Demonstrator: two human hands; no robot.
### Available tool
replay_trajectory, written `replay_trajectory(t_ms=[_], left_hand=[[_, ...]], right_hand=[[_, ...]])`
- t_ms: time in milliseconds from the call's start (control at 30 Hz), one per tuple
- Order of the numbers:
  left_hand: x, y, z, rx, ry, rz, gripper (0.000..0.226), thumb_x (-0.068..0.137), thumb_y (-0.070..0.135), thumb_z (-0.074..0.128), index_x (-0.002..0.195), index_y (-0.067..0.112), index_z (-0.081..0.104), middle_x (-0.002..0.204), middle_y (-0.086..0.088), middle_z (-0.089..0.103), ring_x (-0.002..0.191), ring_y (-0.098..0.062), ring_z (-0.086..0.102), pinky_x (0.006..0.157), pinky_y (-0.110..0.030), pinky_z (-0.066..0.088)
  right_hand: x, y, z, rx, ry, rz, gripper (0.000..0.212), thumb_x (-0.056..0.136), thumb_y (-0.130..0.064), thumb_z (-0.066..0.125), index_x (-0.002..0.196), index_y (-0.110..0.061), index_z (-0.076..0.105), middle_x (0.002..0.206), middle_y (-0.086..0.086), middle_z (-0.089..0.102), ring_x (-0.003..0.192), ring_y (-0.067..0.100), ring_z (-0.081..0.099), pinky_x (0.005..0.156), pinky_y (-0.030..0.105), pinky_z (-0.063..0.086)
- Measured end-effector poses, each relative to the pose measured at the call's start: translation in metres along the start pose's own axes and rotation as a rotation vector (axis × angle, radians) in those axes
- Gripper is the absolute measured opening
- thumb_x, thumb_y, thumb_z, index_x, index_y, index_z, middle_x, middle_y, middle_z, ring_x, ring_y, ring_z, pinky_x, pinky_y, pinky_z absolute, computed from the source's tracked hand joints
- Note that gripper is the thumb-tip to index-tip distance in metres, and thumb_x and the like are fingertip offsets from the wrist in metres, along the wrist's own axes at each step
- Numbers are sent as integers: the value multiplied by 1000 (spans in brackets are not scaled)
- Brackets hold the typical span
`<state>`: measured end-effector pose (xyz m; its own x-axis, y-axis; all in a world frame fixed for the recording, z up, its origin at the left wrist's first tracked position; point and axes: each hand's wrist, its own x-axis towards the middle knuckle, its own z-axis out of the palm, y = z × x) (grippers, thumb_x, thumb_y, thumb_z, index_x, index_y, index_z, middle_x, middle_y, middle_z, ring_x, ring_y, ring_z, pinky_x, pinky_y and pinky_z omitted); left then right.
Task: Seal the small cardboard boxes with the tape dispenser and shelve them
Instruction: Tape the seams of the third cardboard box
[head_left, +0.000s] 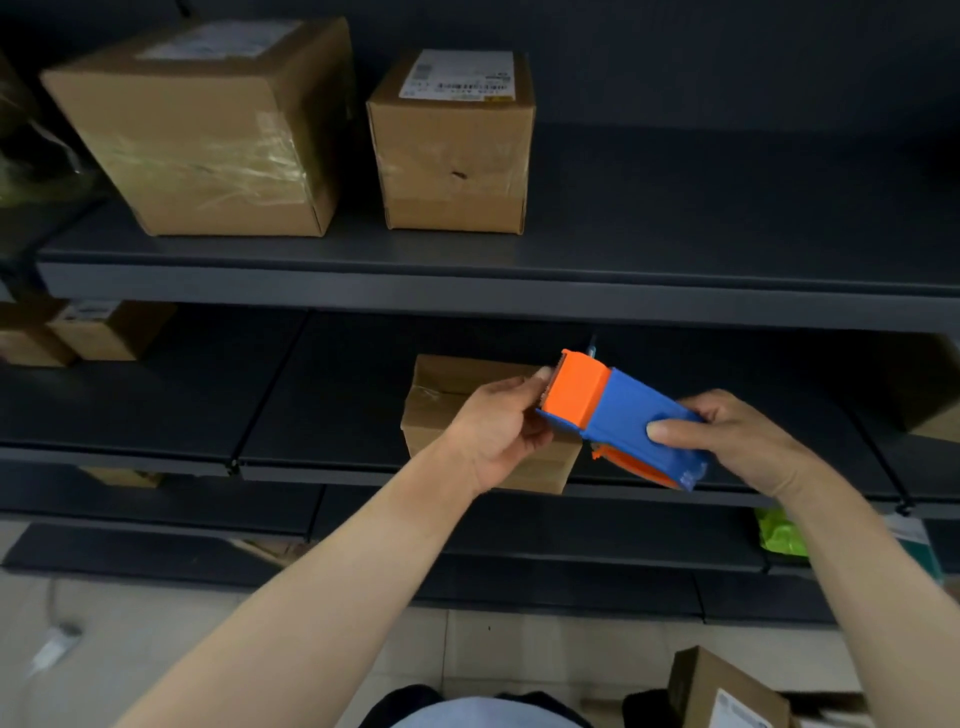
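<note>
A person holds a blue and orange plastic tape dispenser (618, 415) in both hands, just right of centre. The left hand (498, 426), at its 9 o'clock, pinches the orange front end. The right hand (737, 436), at its 3 o'clock, grips the blue handle with the thumb on top. Behind the left hand, a small brown cardboard box (431, 415) sits on the dark metal middle shelf (311, 405). On the upper shelf (675, 280), at 11 and 12 o'clock, stand a large taped cardboard box (208, 135) and a labelled medium cardboard box (452, 150). Another labelled cardboard box (727, 691) lies at 5 o'clock.
</note>
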<state>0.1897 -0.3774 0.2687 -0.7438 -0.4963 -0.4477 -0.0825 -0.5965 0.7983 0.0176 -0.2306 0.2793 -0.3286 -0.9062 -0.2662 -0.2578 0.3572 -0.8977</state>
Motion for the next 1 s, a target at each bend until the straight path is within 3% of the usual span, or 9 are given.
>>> replay_trajectory(t_ms=[133, 300, 400, 500, 600, 733, 800, 867, 1000], left_hand=[[-2, -1, 3, -205, -13, -65, 17, 97, 29, 51, 98, 14, 58, 83, -3, 60, 77, -13, 55, 68, -24, 44], [4, -3, 8, -163, 72, -78, 15, 99, 12, 47, 88, 12, 56, 84, -5, 60, 75, -12, 53, 65, -23, 43], [10, -1, 16, -73, 185, -86, 13, 98, 10, 48, 88, 9, 57, 83, -8, 59, 71, -13, 52, 59, -22, 42], [19, 15, -2, -177, 337, -67, 10, 96, 7, 50, 88, 7, 55, 82, -6, 55, 62, -10, 46, 55, -21, 38], [30, 38, -39, -219, 430, -4, 5, 93, 5, 56, 90, 6, 59, 84, -5, 58, 64, -9, 47, 57, -19, 42], [36, 36, -49, -125, 355, -35, 19, 97, 18, 51, 98, 1, 60, 86, -9, 62, 74, -14, 56, 64, -25, 51], [37, 33, -51, -56, 364, -17, 35, 99, 31, 47, 99, -1, 60, 90, -12, 65, 80, -19, 59, 68, -29, 52], [39, 32, -55, 72, 368, 2, 44, 91, 43, 56, 100, 1, 62, 93, -12, 66, 83, -21, 61, 69, -29, 54], [46, 22, -55, 438, 471, 76, 19, 82, 17, 74, 96, 5, 68, 88, -7, 68, 72, -13, 65, 61, -18, 57]], right_hand=[[4, 2, -5, -5, 47, -3, 74, 28, -79, 75, 66, -15, 76, 64, 2, 69, 58, 6, 61, 55, 13, 45], [9, 3, -8, -59, 66, 23, 85, 25, -82, 72, 64, -6, 69, 54, 0, 63, 49, 6, 56, 48, 12, 41], [11, -2, -9, -80, 85, 29, 82, 21, -86, 69, 58, -13, 69, 50, -3, 62, 46, 2, 55, 46, 11, 40], [8, 5, -32, -121, 178, 81, 70, 31, -78, 76, 61, -15, 70, 51, -4, 65, 56, 12, 60, 51, 18, 44], [-3, 17, -62, -186, 289, 162, 90, 17, -83, 72, 73, -13, 71, 60, 1, 71, 65, 20, 66, 65, 30, 49], [2, 20, -70, -298, 253, 316, 64, 56, -60, 75, 93, -8, 72, 82, 9, 71, 79, 25, 67, 77, 36, 50], [7, 18, -73, -350, 245, 345, 76, 44, -72, 74, 92, -13, 71, 83, 5, 70, 79, 23, 66, 71, 33, 49], [12, 15, -76, -381, 235, 369, 88, 30, -80, 73, 87, -13, 71, 78, 6, 71, 75, 24, 66, 68, 32, 48], [23, 18, -79, -394, 203, 361, 107, 8, -89, 64, 85, -13, 72, 79, 9, 72, 77, 29, 68, 79, 39, 51]])
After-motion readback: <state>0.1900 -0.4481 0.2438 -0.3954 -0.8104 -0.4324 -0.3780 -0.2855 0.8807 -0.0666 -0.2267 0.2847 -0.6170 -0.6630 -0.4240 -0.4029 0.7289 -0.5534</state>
